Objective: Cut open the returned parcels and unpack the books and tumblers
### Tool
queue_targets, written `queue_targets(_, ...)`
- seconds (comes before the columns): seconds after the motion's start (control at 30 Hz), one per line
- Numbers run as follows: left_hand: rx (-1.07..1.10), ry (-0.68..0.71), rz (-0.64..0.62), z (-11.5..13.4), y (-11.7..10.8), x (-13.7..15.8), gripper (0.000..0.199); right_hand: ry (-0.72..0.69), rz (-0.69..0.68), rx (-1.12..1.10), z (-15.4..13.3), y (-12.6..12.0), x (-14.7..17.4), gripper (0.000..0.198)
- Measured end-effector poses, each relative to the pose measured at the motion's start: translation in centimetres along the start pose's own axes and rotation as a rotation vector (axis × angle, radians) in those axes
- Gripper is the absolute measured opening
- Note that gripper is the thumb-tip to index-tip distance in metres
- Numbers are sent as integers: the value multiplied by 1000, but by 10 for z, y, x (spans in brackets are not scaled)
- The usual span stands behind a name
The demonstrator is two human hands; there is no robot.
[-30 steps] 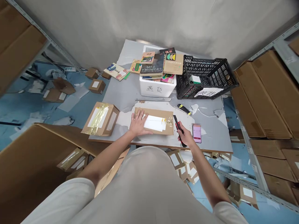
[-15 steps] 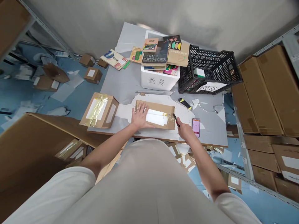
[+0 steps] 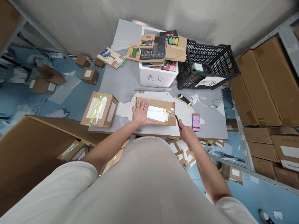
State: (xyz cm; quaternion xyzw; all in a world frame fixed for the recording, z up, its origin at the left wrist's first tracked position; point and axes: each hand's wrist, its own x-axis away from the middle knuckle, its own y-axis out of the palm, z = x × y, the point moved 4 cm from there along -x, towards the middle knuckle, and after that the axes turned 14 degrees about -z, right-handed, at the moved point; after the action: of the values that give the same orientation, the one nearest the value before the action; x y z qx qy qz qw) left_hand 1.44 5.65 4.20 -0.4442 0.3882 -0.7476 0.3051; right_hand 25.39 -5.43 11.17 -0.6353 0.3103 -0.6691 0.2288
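A taped cardboard box (image 3: 158, 102) with a white label lies flat on the table (image 3: 126, 81), in front of my body. My left hand (image 3: 140, 114) rests with spread fingers on the box's left part. In my right hand (image 3: 187, 134) is a slim dark utility knife (image 3: 177, 120), its tip at the box's right end by the clear tape. Whether the blade has cut into the tape is too small to tell. Another knife, yellow and black (image 3: 184, 99), lies behind the box. Near my right hand a phone (image 3: 196, 123) lies screen up.
Left on the table stands a taped carton (image 3: 111, 109). At the back are a white foam bin (image 3: 158, 77) heaped with books, loose books (image 3: 111, 58) and a black crate (image 3: 210, 62). A large open carton (image 3: 35, 149) stands at lower left. Shelved boxes (image 3: 263, 84) flank the right.
My right hand and the knife have shifted slightly along the right end of the box, a little toward me. My left hand stays on the box. The camera view has tilted slightly.
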Motion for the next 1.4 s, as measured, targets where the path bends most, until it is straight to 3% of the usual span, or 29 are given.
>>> queue_targets(0.27,-10,6,-2,1,-1,3,105,19,-6,-107,2,22,12,61)
queue_targets(0.5,-20,78,83,0,-1,8,114,45,185,-504,55,56,43,65)
queue_targets(0.73,69,52,209,-8,-2,14,82,-20,286,-489,51,62,0,78)
queue_targets(0.87,127,-17,248,-18,3,23,75,-53,293,-501,50,62,-23,75)
queue_targets(1.1,204,-16,266,-29,20,48,72,120,149,-472,69,77,-88,73)
queue_targets(1.3,59,79,245,-8,22,61,59,182,122,-437,82,104,-143,76)
queue_targets(1.4,-33,199,157,9,29,63,57,153,203,-474,86,98,-150,73)
